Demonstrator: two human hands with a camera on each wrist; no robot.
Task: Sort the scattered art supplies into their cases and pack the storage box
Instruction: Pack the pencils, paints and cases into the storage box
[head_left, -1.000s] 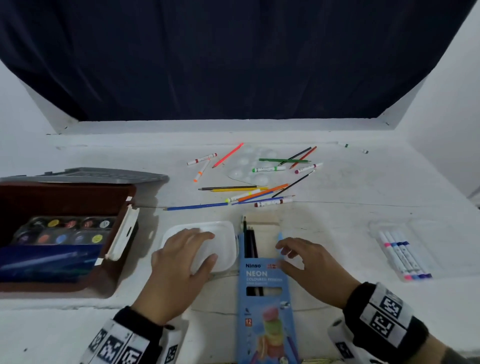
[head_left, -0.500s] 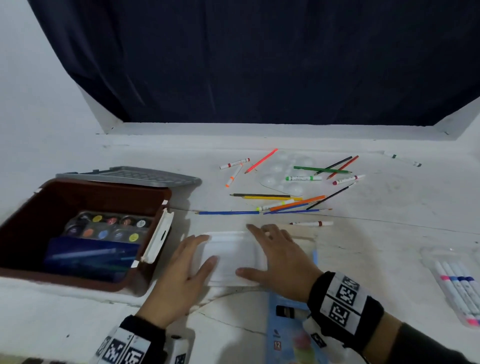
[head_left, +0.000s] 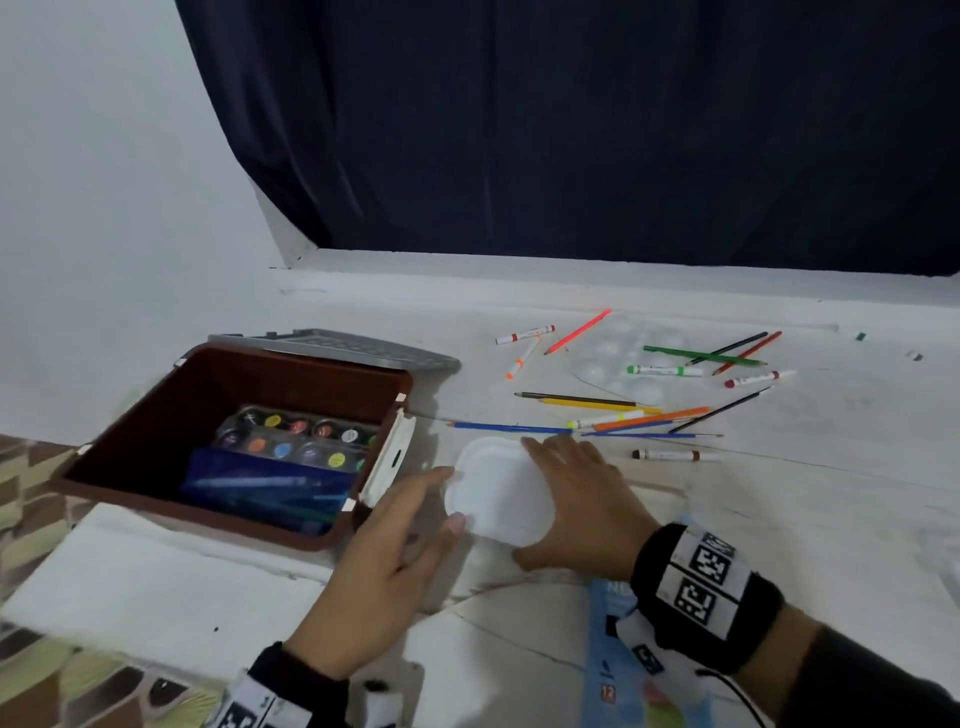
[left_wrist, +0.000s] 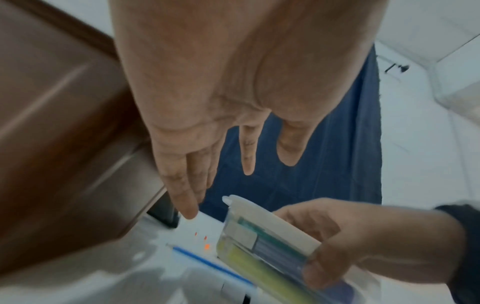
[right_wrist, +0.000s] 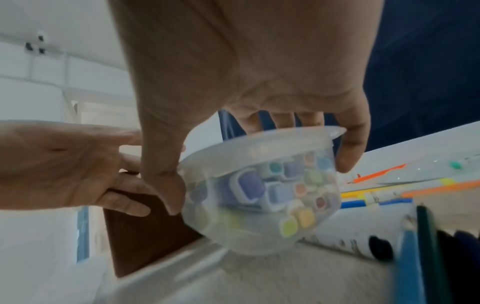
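**Marker tub on its way to the box**

Right hand (head_left: 576, 499) has its fingers and thumb curled round the clear plastic tub (head_left: 498, 493) with the white lid, lifted just off the table. From the right wrist view you can see it's stuffed with pastel marker ends. Left hand (head_left: 389, 561) is flat and relaxed just beside the tub, fingertips at its near-left edge, holding nothing as far as I can tell.

Just left of that sits the brown storage box (head_left: 130, 483), lid off, with a paint set (head_left: 298, 441) and a blue case (head_left: 265, 488) already inside. Loose pencils and markers (head_left: 639, 415) are scattered further back on the table (head_left: 831, 467).

My guess: this is the pack-the-tub step. Next move needs it carried over the box wall and set in whatever free space is left, kept level so the lid stays on.
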